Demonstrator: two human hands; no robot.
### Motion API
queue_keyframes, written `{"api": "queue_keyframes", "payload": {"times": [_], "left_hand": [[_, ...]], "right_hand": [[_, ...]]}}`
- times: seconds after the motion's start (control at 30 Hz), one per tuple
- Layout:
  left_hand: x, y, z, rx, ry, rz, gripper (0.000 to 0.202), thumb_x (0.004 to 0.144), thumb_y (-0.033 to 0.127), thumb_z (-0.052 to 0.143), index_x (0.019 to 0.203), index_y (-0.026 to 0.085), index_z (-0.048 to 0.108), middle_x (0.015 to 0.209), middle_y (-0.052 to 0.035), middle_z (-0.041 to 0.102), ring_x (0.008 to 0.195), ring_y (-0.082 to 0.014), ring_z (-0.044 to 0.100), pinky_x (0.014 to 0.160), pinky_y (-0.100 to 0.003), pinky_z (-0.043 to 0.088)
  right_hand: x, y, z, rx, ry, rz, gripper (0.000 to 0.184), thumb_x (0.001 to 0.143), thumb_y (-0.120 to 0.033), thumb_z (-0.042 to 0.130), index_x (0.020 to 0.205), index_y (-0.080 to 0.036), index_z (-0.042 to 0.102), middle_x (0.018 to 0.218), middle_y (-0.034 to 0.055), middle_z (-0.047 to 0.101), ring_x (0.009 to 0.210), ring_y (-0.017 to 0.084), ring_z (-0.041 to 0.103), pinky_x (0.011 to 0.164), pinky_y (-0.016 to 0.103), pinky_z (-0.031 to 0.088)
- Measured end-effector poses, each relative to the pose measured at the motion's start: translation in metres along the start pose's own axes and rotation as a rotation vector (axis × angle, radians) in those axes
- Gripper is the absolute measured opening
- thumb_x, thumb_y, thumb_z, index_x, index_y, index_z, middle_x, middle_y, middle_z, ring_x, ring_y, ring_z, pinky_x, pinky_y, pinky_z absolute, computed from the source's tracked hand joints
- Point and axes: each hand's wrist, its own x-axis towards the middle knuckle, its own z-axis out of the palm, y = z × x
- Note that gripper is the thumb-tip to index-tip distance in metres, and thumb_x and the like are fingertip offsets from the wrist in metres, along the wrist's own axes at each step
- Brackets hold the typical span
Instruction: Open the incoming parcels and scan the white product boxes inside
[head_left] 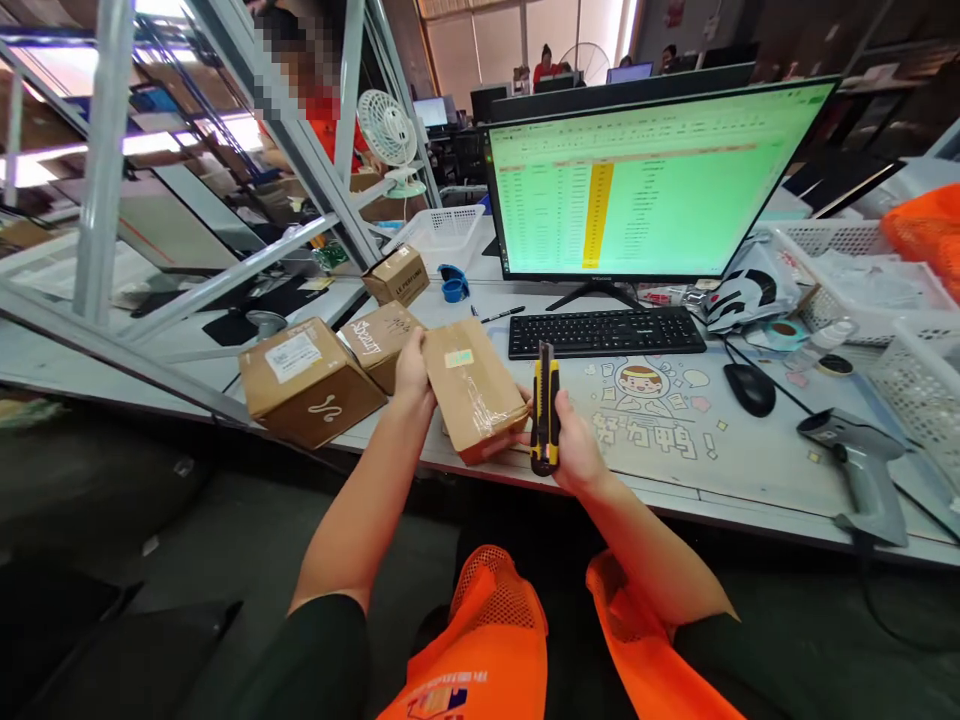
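A taped brown cardboard box (480, 395) with a small pale label is tilted up at the desk's front edge. My left hand (414, 372) grips its left side. In my right hand (576, 440) is a yellow and black box cutter (545, 410), held upright with some blade showing at the top. Fingers of that same hand also reach under the box's right lower side. Left of the held box stand a larger carton (311, 385) with a white label, a carton with white lettering (379, 340), and a small carton (397, 275) behind them.
A monitor (660, 190) stands behind a black keyboard (607, 332). To the right are a mouse (750, 388), a barcode scanner (862, 465) and white plastic baskets (926, 390). A metal frame (277, 130) rises at left, near a fan (387, 128). A person in red (322, 120) is behind it.
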Motion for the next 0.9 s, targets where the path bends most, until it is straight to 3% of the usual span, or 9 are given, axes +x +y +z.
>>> {"api": "queue_keyframes", "payload": {"times": [0.07, 0.1, 0.17, 0.27, 0.33, 0.37, 0.5, 0.9], "left_hand": [[-0.022, -0.013, 0.006, -0.109, 0.049, -0.115, 0.041, 0.090, 0.054, 0.056, 0.105, 0.015, 0.055, 0.116, -0.0169, 0.069, 0.105, -0.0277, 0.069, 0.089, -0.044, 0.058], [-0.037, -0.019, 0.004, -0.099, 0.067, -0.072, 0.042, 0.088, 0.053, 0.061, 0.109, 0.016, 0.056, 0.123, -0.0161, 0.067, 0.115, -0.0289, 0.066, 0.097, -0.045, 0.057], [-0.072, -0.032, -0.008, -0.030, 0.033, 0.198, 0.047, 0.091, 0.060, 0.061, 0.117, 0.020, 0.059, 0.140, -0.0141, 0.059, 0.139, -0.0301, 0.053, 0.114, -0.046, 0.046], [-0.114, -0.046, -0.035, 0.248, -0.282, 0.820, 0.058, 0.099, 0.071, 0.045, 0.124, 0.022, 0.063, 0.152, -0.0152, 0.050, 0.155, -0.0345, 0.032, 0.125, -0.057, 0.030], [-0.128, -0.051, -0.045, 0.391, -0.429, 1.038, 0.057, 0.098, 0.063, 0.053, 0.137, 0.022, 0.056, 0.152, -0.0187, 0.049, 0.155, -0.0371, 0.031, 0.123, -0.063, 0.029], [-0.131, -0.053, -0.047, 0.430, -0.432, 1.090, 0.059, 0.096, 0.056, 0.062, 0.142, 0.021, 0.050, 0.150, -0.0200, 0.049, 0.153, -0.0374, 0.033, 0.122, -0.065, 0.030], [-0.128, -0.055, -0.037, 0.451, -0.336, 1.150, 0.069, 0.080, 0.039, 0.083, 0.134, 0.023, 0.044, 0.138, -0.0180, 0.053, 0.145, -0.0361, 0.041, 0.119, -0.065, 0.036], [-0.134, -0.053, -0.022, 0.423, -0.256, 1.180, 0.060, 0.079, 0.031, 0.080, 0.126, 0.019, 0.046, 0.130, -0.0182, 0.053, 0.137, -0.0358, 0.045, 0.113, -0.062, 0.042]], "right_hand": [[-0.011, -0.016, -0.009, -0.059, 0.012, 0.036, 0.083, 0.073, -0.097, 0.070, 0.105, -0.021, 0.063, 0.140, 0.0109, 0.057, 0.109, 0.032, 0.065, 0.077, 0.042, 0.064], [-0.018, -0.021, -0.016, -0.137, 0.023, 0.002, 0.082, 0.079, -0.097, 0.065, 0.108, -0.021, 0.061, 0.140, 0.0121, 0.057, 0.111, 0.032, 0.064, 0.076, 0.041, 0.064], [-0.035, -0.025, -0.032, -0.439, 0.070, -0.210, 0.068, 0.098, -0.086, 0.052, 0.116, -0.020, 0.059, 0.129, 0.0134, 0.061, 0.109, 0.029, 0.064, 0.079, 0.040, 0.061], [-0.067, -0.022, -0.050, -1.043, 0.003, -0.642, 0.042, 0.114, -0.057, 0.042, 0.125, -0.018, 0.055, 0.106, 0.0105, 0.063, 0.092, 0.025, 0.063, 0.078, 0.038, 0.054], [-0.084, -0.019, -0.052, -1.332, -0.154, -0.747, 0.040, 0.115, -0.052, 0.042, 0.128, -0.016, 0.053, 0.099, 0.0089, 0.060, 0.084, 0.025, 0.060, 0.072, 0.037, 0.051], [-0.089, -0.018, -0.051, -1.426, -0.225, -0.737, 0.041, 0.116, -0.052, 0.040, 0.127, -0.015, 0.053, 0.098, 0.0089, 0.059, 0.083, 0.025, 0.060, 0.069, 0.037, 0.050], [-0.086, -0.016, -0.038, -1.629, -0.276, -0.630, 0.053, 0.117, -0.056, 0.026, 0.118, -0.013, 0.057, 0.097, 0.0089, 0.057, 0.080, 0.026, 0.059, 0.066, 0.039, 0.047], [-0.085, -0.029, -0.028, -1.718, -0.175, -0.582, 0.058, 0.117, -0.056, 0.023, 0.109, -0.013, 0.061, 0.095, 0.0081, 0.057, 0.078, 0.025, 0.057, 0.065, 0.039, 0.042]]}}
